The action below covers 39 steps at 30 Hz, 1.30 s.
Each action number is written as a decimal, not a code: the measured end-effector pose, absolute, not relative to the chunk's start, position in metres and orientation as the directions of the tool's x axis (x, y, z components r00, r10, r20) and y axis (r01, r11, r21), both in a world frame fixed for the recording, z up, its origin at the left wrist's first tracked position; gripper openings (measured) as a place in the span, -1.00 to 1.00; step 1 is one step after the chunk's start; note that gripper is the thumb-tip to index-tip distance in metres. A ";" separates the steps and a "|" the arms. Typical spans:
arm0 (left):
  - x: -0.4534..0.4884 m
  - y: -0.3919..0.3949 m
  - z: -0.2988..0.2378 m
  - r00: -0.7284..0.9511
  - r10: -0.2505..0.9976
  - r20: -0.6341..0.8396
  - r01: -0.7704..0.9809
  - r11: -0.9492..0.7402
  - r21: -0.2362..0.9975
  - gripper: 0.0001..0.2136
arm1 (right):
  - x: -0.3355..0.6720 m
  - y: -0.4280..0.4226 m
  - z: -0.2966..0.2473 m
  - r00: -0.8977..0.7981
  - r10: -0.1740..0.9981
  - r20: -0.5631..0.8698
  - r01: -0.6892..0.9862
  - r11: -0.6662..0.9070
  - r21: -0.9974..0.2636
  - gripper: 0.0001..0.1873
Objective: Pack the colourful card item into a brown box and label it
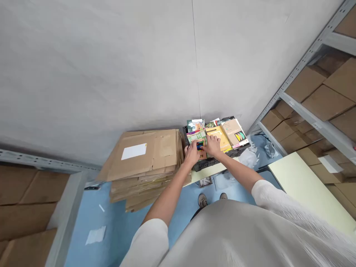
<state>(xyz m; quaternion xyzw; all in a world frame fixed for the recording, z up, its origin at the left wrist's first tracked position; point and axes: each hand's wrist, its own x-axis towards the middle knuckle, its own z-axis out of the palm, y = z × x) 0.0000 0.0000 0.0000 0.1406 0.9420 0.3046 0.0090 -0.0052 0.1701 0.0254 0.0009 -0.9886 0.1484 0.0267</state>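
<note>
A black plastic crate (236, 152) full of books and booklets stands against the wall. My left hand (192, 152) is closed at the left edge of a small brown booklet (203, 155) with a dark, bright-patterned panel, in the crate's front left part. On the booklet's right edge, the bent fingers of my right hand (213, 145) are closed too. Behind them lie a green patterned booklet (197, 136) and another with a picture cover (195, 125). To the right are a yellow book (221, 137) and a tan book (233, 131). My hands partly cover the booklet.
A tall stack of flattened cardboard boxes (144, 154) stands left of the crate. Shelves with cartons (326, 104) rise at right, and more cartons (25, 204) at left. A pale tabletop (308, 196) is near my right side. Plastic wrap (250, 155) lies behind the crate's right end.
</note>
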 end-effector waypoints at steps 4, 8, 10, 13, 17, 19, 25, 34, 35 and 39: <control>-0.013 -0.007 -0.003 -0.944 0.326 0.054 0.292 0.745 0.599 -0.34 | -0.008 0.164 0.028 -0.998 0.056 0.006 0.052 0.957 -0.284 -0.37; -0.020 -0.010 -0.002 -0.910 0.402 0.104 0.369 0.668 0.647 -0.36 | -0.006 0.163 0.036 -0.993 0.114 -0.041 0.121 0.933 -0.340 -0.37; -0.023 -0.009 0.000 -0.899 0.422 0.117 0.384 0.634 0.671 -0.35 | -0.005 0.164 0.040 -0.990 0.136 -0.042 0.142 0.917 -0.373 -0.32; -0.026 -0.007 0.004 -0.889 0.441 0.122 0.395 0.605 0.692 -0.38 | -0.004 0.167 0.041 -0.987 0.159 -0.011 0.147 0.886 -0.440 -0.32; -0.028 0.003 0.014 -0.855 0.493 0.160 0.449 0.550 0.705 -0.43 | -0.002 0.185 0.038 -0.985 0.169 0.026 0.115 0.765 -0.634 -0.59; -0.028 0.012 0.020 -0.835 0.520 0.181 0.476 0.517 0.711 -0.43 | 0.001 0.200 0.038 -0.975 0.217 0.045 0.116 0.673 -0.730 -0.65; -0.022 0.062 0.040 -0.746 0.614 0.258 0.583 0.414 0.699 -0.43 | 0.024 0.258 0.052 -0.937 0.345 0.065 0.073 0.372 -0.926 -0.60; 0.027 0.201 0.062 -0.564 0.766 0.307 0.729 0.289 0.620 -0.47 | 0.122 0.383 0.069 -0.848 0.520 0.107 0.034 0.255 -0.966 -0.66; 0.037 0.221 0.062 -0.544 0.783 0.302 0.740 0.277 0.613 -0.47 | 0.138 0.399 0.067 -0.837 0.540 0.094 0.049 0.244 -0.968 -0.67; 0.085 0.304 0.059 -0.461 0.846 0.267 0.770 0.232 0.595 -0.52 | 0.208 0.464 0.050 -0.758 0.651 0.027 0.126 0.187 -0.974 -0.72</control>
